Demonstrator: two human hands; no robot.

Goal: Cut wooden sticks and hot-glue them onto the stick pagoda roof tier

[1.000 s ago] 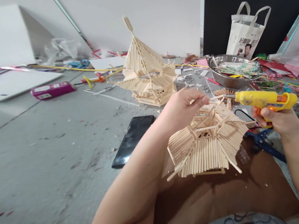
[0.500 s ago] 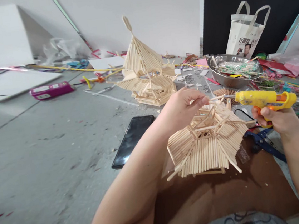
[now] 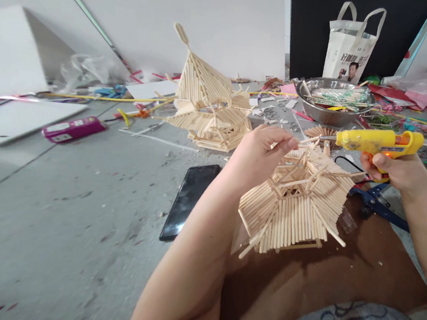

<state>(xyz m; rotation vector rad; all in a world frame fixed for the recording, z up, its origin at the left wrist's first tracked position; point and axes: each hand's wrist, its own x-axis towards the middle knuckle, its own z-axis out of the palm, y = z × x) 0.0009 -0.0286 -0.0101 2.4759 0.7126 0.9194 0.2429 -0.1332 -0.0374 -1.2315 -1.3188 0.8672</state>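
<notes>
My left hand [image 3: 269, 146] pinches a short wooden stick [image 3: 309, 141] above the far side of a wooden-stick roof model [image 3: 288, 223]. In my right hand [image 3: 392, 168] is a yellow hot glue gun [image 3: 373, 141], its nozzle pointing left and meeting the stick's free end. Whether the nozzle presses on the stick or just reaches it, I cannot tell. The model's roof panels slope outward around an opening framed with sticks. It stands on a brown board [image 3: 289, 285] in front of me. My left fingertips are partly hidden behind the hand.
Behind stands a taller stick pagoda [image 3: 205, 89]. A black phone [image 3: 191, 201] lies left of my forearm. Blue-handled pliers [image 3: 381, 207] rest under the glue gun. Farther right are a metal bowl [image 3: 311, 107] of sticks and a white bag [image 3: 348, 52]. A purple case [image 3: 74, 129] lies left.
</notes>
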